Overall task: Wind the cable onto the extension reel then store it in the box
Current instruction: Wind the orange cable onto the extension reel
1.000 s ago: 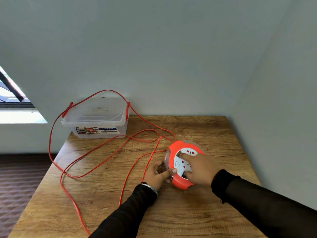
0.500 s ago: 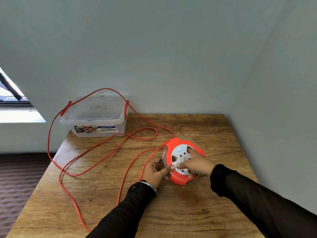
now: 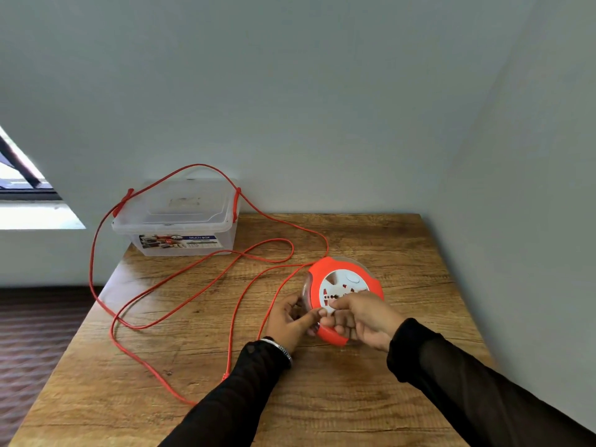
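An orange extension reel (image 3: 350,269) with a white socket face stands tilted on the wooden table (image 3: 354,398), right of centre. My left hand (image 3: 288,321) grips its left rim, thumb on the orange edge. My right hand (image 3: 364,317) lies over the lower socket face, fingers curled on it. The orange cable (image 3: 180,275) runs from the reel in loose loops across the table, over the clear plastic box (image 3: 175,221) and down past the left table edge.
The closed lidded box with red clips sits at the table's back left corner against the wall. A second wall borders the table's right side. A window (image 3: 19,175) and dark floor (image 3: 35,321) lie to the left.
My right hand has turned on the reel's face, sliding from its middle to the lower edge. The reel has tilted up a little and the cable loops have shifted slightly toward it.
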Available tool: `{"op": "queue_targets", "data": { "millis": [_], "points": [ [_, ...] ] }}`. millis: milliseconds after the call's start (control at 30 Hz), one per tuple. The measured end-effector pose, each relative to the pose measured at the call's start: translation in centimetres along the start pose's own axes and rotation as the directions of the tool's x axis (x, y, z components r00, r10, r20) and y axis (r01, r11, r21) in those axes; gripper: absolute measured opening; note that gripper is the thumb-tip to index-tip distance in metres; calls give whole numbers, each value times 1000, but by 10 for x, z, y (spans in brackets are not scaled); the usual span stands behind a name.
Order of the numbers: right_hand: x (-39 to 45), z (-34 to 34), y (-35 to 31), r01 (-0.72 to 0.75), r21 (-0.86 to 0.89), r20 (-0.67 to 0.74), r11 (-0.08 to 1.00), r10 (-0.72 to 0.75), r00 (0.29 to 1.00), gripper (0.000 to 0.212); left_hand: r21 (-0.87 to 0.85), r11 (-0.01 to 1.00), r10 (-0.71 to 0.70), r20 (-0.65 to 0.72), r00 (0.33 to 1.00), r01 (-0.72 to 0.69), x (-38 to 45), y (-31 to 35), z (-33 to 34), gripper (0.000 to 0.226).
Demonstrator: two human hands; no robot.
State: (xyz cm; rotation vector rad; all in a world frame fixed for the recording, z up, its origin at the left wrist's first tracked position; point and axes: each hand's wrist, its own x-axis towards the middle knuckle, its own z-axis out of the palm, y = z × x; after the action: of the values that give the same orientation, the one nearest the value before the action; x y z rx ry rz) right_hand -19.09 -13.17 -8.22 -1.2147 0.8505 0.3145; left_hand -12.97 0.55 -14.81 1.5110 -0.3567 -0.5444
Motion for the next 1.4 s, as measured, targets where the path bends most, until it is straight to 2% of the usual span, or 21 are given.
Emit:
{"op": "queue_targets", "data": {
  "millis": [100,167,200,267,300,367,400,467,567,700,900,1067,1233,1300,1400],
  "points": [
    [-12,-9,-8,6,-332,-24,943,-15,1000,28,-23,999,-32,0,999,32,0,0,1,21],
    [-21,-17,-17,86,-637,-9,766,-119,993,30,-31,998,-49,9,999,50,0,0,0,23],
    [-24,-22,-21,145,-791,11,595,-224,975,35,-38,998,-58,11,998,58,1,-1,0,23],
    [-26,-30,-27,211,-971,146,108,-430,891,44,-53,996,-68,15,998,68,2,-1,0,25],
    [-26,-33,-29,229,-966,257,-118,-475,841,45,-57,996,-71,20,997,72,2,-1,0,28],
    [-22,-40,-32,288,-842,484,-456,-403,776,47,-59,995,-76,32,997,78,3,-2,0,31],
    [-21,-42,-34,323,-764,556,-558,-316,769,48,-60,995,-81,40,996,83,3,-2,-1,32],
    [-19,-47,-40,382,-651,624,-655,-177,761,50,-59,994,-92,56,994,95,4,-2,-2,32],
    [-15,-47,-50,437,-522,678,-733,-46,734,53,-66,992,-101,77,992,106,5,-3,-2,30],
    [-9,-39,-58,463,-423,664,-779,81,743,47,-68,990,-121,69,990,125,7,-4,-3,28],
    [3,-30,-61,456,-404,629,-793,122,768,39,-73,985,-150,77,986,155,10,-3,-5,34],
    [11,-36,-47,357,-571,594,-739,-72,801,55,-81,985,-143,84,986,149,10,-1,-4,34],
    [16,-39,-29,253,-715,570,-652,-334,750,59,-132,986,-97,22,995,99,5,4,1,38],
    [17,-39,-20,200,-812,503,-549,-482,718,59,-181,981,-77,-31,997,70,2,2,6,35],
    [18,-35,-8,157,-929,351,-336,-656,668,59,-274,960,-106,-135,985,66,-3,-3,19,33]
  ]
}}
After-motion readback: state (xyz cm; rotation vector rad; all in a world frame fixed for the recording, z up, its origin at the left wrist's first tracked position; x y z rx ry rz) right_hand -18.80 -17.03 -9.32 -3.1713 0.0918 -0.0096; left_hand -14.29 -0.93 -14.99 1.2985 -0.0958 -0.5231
